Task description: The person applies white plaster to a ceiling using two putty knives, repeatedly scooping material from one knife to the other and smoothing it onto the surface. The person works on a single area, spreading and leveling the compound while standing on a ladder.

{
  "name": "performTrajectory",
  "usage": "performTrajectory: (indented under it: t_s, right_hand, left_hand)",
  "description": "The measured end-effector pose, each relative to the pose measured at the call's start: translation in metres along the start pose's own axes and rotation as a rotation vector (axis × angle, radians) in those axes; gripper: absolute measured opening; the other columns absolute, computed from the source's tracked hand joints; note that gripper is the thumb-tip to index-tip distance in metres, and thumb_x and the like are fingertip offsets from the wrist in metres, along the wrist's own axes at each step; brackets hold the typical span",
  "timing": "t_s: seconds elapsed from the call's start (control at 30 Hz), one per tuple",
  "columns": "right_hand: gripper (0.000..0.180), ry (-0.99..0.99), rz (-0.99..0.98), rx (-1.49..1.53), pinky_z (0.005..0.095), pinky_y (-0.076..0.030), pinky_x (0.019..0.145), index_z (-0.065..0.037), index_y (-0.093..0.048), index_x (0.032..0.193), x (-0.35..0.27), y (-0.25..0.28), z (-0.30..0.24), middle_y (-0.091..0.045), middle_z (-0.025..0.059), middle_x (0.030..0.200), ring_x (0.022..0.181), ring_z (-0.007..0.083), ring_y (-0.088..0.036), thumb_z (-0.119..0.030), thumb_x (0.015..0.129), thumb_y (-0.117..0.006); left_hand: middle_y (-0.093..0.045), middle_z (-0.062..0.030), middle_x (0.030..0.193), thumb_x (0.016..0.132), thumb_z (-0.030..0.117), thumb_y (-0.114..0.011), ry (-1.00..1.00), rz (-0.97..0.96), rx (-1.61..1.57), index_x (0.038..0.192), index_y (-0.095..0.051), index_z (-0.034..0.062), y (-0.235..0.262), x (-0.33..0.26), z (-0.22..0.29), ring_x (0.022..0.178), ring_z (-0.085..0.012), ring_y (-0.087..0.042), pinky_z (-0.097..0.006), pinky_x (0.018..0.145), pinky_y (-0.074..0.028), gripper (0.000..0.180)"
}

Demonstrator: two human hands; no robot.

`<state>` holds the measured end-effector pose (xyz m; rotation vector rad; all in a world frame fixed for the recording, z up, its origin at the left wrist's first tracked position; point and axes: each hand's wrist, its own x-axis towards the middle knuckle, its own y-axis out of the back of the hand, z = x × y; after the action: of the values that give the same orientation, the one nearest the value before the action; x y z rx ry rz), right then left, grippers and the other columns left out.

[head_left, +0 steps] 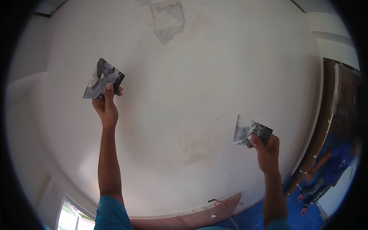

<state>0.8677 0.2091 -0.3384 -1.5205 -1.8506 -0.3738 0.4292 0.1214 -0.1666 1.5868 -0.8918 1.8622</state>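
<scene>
Holding a dark, flat, four-cornered spreading blade (101, 78), smeared with pale paste, at upper left in front of a broad off-white wall (168, 96). Grasping it in the left hand (109, 111), laying the thumb up its near face and curling fingertips out past its right edge. Stretching the left forearm (109, 165) almost straight upward out of a teal sleeve (111, 214).

Holding a second dark, four-sided blade (245, 129), also streaked with pale paste, lower and well to the right. Clasping it in the right hand (268, 151), pressing the thumb onto its face, pointing it leftward and mostly hiding the other fingers. Raising the right forearm (274, 191) steeply from the lower edge. Touching the wall or hanging clear of it: impossible to tell for either blade.

Showing farther out a rough-edged grey patch (165, 36) at the wall's top, a faint peach-tinted patch (197, 147) lower down, a reddish-brown flat board (191, 218) along the bottom, blue floor covering (306, 220) at lower right, and a blurred person in a blue top (339, 161) near the right rim.
</scene>
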Motion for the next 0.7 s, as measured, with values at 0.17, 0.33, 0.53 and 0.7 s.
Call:
performTrajectory:
  t_s: [0.17, 0.33, 0.53, 0.7]
  right_hand:
    - [0.011, 0.075, 0.006, -0.067, 0.0256, -0.045, 0.068, -0.002, -0.066, 0.093, 0.005, -0.008, -0.030, -0.057, -0.0035, 0.075, 0.072, 0.0064, -0.053, -0.009, 0.102, -0.068]
    - [0.014, 0.164, 0.065, -0.195, 0.0256, -0.041, 0.064, -0.003, -0.062, 0.091, 0.013, -0.012, -0.040, -0.056, -0.0024, 0.074, 0.069, 0.0055, -0.049, -0.010, 0.101, -0.069]
    - [0.013, 0.306, 0.108, -0.354, 0.0270, -0.042, 0.064, 0.000, -0.063, 0.093, 0.024, -0.016, -0.064, -0.057, 0.0008, 0.075, 0.068, 0.0073, -0.049, -0.010, 0.100, -0.068]
    - [0.015, 0.314, 0.156, -0.455, 0.0292, -0.044, 0.065, 0.001, -0.064, 0.095, 0.029, -0.017, -0.081, -0.060, 0.0037, 0.077, 0.070, 0.0094, -0.052, -0.011, 0.100, -0.070]
  left_hand:
    - [-0.071, -0.0057, 0.088, 0.109, 0.031, -0.066, 0.044, 0.134, -0.039, 0.106, -0.066, 0.0007, -0.008, 0.002, -0.014, 0.077, -0.0158, -0.064, -0.032, 0.070, -0.050, 0.030]
    - [-0.071, -0.0064, 0.092, 0.108, 0.029, -0.067, 0.067, 0.099, -0.028, 0.108, -0.066, 0.0005, -0.004, -0.003, -0.012, 0.077, -0.0158, -0.064, -0.032, 0.068, -0.049, 0.028]
    - [-0.069, -0.0073, 0.086, 0.107, 0.028, -0.069, 0.059, 0.114, -0.038, 0.107, -0.064, -0.0017, -0.006, -0.006, 0.001, 0.072, -0.0172, -0.064, -0.033, 0.068, -0.052, 0.030]
    - [-0.070, -0.0071, 0.087, 0.107, 0.029, -0.069, 0.066, 0.113, -0.041, 0.107, -0.066, -0.0019, -0.010, -0.011, 0.004, 0.071, -0.0170, -0.065, -0.033, 0.066, -0.052, 0.031]
